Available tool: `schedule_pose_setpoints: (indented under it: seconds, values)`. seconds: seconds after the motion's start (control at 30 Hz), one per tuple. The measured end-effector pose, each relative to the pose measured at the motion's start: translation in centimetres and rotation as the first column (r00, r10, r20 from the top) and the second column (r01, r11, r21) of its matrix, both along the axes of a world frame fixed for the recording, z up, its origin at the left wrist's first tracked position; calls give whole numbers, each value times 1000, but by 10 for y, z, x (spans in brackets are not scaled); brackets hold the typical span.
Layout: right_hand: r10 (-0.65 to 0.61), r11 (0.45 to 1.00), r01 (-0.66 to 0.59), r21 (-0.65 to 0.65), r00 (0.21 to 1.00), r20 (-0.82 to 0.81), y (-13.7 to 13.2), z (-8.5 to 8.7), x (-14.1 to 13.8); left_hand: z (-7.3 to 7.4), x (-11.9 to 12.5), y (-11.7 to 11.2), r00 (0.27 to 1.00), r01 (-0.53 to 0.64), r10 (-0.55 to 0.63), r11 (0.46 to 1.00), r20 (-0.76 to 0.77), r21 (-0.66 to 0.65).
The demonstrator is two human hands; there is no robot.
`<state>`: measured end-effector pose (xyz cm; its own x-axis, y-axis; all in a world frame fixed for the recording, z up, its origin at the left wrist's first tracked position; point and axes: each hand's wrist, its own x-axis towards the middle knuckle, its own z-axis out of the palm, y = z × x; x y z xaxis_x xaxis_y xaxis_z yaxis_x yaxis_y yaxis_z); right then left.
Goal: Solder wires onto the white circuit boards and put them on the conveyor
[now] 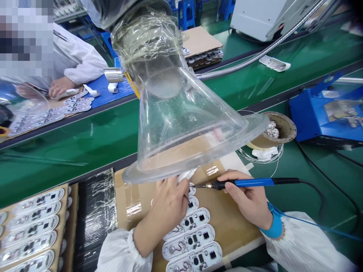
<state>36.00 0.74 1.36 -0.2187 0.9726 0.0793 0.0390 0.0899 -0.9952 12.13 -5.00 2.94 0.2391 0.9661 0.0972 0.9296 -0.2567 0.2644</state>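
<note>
My right hand (249,200) is closed round a blue-handled soldering iron (255,183), whose tip points left at the top board of a row of white oval circuit boards (190,238) lying on a cardboard sheet (227,223). My left hand (168,206) rests on those boards with its fingers curled, pinching a thin wire right beside the iron's tip. A blue wrist strap (273,226) circles my right wrist. The clear fume-extraction funnel (181,109) hangs directly above and hides the far end of the board row.
More white boards (31,226) lie stacked on the left beside a black wrapped block (96,215). A solder spool and iron stand (279,130) sit to the right, a blue box (323,113) beyond. A green conveyor belt (70,143) runs across; another person's hand (58,86) works opposite.
</note>
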Motion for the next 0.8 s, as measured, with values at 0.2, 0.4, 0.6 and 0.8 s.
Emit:
schedule_pose_setpoints:
  seconds: [0.2, 0.4, 0.6, 0.8]
  values:
    - [4, 1000, -4, 25, 1000, 8, 0, 0, 1, -1, 0, 0, 1000, -6, 6, 1000, 15, 19]
    - [0, 999, -1, 33, 1000, 6, 0, -3, 3, -2, 1, 0, 999, 4, -5, 999, 31, 37]
    - [-1, 1000, 0, 25, 1000, 13, 0, -3, 2, -2, 2, 0, 999, 0, -2, 999, 39, 48]
    - [33, 998, -33, 50, 999, 13, 1, -2, 1, -7, 4, -3, 1000, 1, -3, 996, 29, 87]
